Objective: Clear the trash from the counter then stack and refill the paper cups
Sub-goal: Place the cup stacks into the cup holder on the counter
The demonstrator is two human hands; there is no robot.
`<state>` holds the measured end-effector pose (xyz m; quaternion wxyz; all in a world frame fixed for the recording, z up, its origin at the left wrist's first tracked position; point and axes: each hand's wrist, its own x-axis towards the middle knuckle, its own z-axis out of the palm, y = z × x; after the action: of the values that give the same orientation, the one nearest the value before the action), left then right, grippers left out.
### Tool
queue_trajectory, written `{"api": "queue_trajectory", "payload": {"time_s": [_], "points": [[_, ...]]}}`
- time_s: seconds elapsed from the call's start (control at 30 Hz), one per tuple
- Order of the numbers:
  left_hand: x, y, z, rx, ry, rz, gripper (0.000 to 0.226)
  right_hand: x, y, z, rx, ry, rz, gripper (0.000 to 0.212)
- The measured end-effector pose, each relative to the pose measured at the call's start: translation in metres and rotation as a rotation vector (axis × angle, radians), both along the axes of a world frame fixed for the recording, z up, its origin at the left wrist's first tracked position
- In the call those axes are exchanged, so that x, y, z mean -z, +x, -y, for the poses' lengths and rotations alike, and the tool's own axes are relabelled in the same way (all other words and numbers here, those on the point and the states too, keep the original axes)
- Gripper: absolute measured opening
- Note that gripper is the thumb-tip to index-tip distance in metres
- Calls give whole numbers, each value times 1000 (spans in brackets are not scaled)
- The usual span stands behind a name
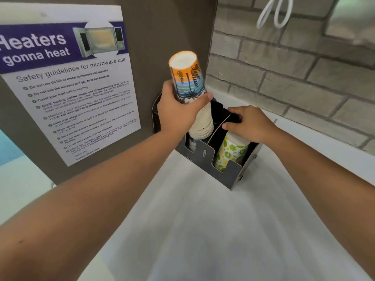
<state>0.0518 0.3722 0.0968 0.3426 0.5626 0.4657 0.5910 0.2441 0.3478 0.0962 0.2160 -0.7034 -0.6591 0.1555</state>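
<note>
My left hand (pixel 178 112) grips an upside-down stack of paper cups (pixel 188 82) with an orange and blue palm print. The stack's lower rims sit in the left slot of a black cup holder (pixel 229 175) in the counter's corner. In the right slot stands a lime-print stack of cups (pixel 231 151). My right hand (pixel 249 124) rests on top of that stack, fingers curled over the holder's middle divider.
The holder stands on a white counter (pixel 203 230). A grey panel with a microwave safety poster (pixel 67 86) is on the left, a brick wall (pixel 294 74) on the right. A white cable loop (pixel 276 13) hangs above.
</note>
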Motion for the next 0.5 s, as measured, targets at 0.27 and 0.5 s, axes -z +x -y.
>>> {"api": "queue_trajectory", "payload": {"time_s": [0.27,0.5], "points": [[10,8,-17,236,-58,-315,68,0,-1,1,-3,16,50,69],[18,7,-24,218,-46,-280,60,2,-1,0,8,22,40,74]]}}
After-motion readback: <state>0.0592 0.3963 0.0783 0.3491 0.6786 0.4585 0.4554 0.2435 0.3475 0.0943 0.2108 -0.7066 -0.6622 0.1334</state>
